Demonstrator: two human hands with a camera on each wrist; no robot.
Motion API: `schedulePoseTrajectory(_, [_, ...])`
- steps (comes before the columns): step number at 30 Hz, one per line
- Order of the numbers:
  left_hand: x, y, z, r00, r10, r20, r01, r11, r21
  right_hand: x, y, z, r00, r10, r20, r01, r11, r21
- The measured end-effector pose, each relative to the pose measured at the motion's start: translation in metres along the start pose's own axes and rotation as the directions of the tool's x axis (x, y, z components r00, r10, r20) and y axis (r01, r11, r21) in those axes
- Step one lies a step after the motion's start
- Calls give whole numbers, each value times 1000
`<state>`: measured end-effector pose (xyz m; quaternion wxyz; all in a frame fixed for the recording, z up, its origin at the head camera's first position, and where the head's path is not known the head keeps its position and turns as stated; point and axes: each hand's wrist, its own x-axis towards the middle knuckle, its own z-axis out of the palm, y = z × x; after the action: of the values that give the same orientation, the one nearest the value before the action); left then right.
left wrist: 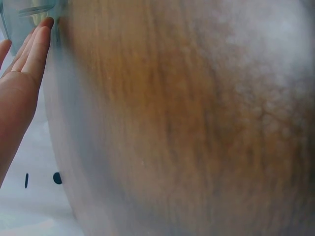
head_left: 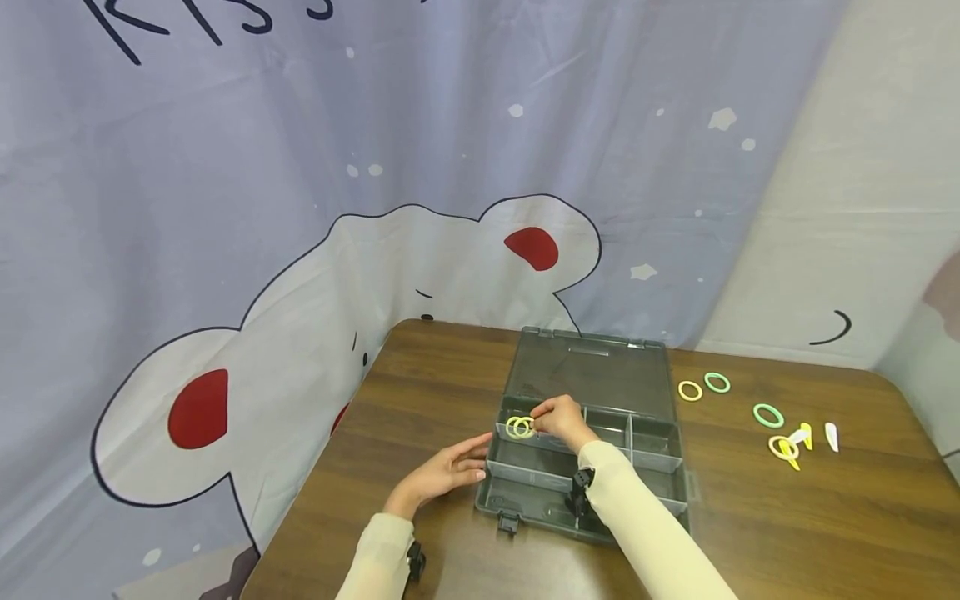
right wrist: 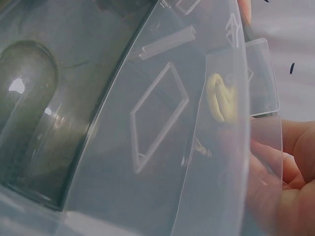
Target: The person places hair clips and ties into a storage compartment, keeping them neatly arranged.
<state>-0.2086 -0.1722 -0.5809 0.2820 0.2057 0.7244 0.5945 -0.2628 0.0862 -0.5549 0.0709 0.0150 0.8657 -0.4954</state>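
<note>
A translucent dark grey compartment box (head_left: 525,477) lies with its lid (head_left: 592,367) folded back on the table. Two pale yellow rings (head_left: 515,427) overlap at its back left compartment. My right hand (head_left: 564,421) reaches over the box, finger and thumb pinching the edge of the right-hand ring. Through the clear divider (right wrist: 162,118) in the right wrist view, the rings (right wrist: 221,98) appear beside the curled right hand (right wrist: 290,182), its fingertips blurred. My left hand (head_left: 446,475) rests with extended fingers against the box's left side; its straight fingers (left wrist: 37,51) show in the left wrist view.
Right of the box lie a yellow ring (head_left: 690,391), two green rings (head_left: 717,382) and a paler ring (head_left: 783,448) among small yellow and white pieces (head_left: 832,437). A latch (head_left: 508,523) juts from the box front. A printed curtain (head_left: 450,125) hangs behind the wooden table (head_left: 442,367).
</note>
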Motion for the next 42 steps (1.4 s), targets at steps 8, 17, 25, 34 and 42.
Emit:
schedulePoseTrajectory(8, [2, -1, 0, 1000, -4, 1, 3, 1000, 5, -3, -4, -8, 1000, -12, -3, 12, 999, -41])
schedulePoseTrajectory(17, [-1, 1, -2, 1000, -14, -9, 15, 1000, 21, 0, -15, -23, 992, 70, 102, -79, 992, 94])
schedulePoseTrajectory(25, [-2, 1, -1, 1000, -3, 2, 3, 1000, 15, 2, -25, -60, 979, -117, 169, 95, 987, 133])
schedulePoseTrajectory(34, [-1, 0, -1, 1000, 19, 10, -19, 1000, 10, 5, -23, -111, 957, -285, 46, 286, 958, -14])
schedulePoseTrajectory(42, [0, 0, -1, 1000, 26, 14, -26, 1000, 16, 3, -5, -163, 952, -280, -124, 278, 960, -32])
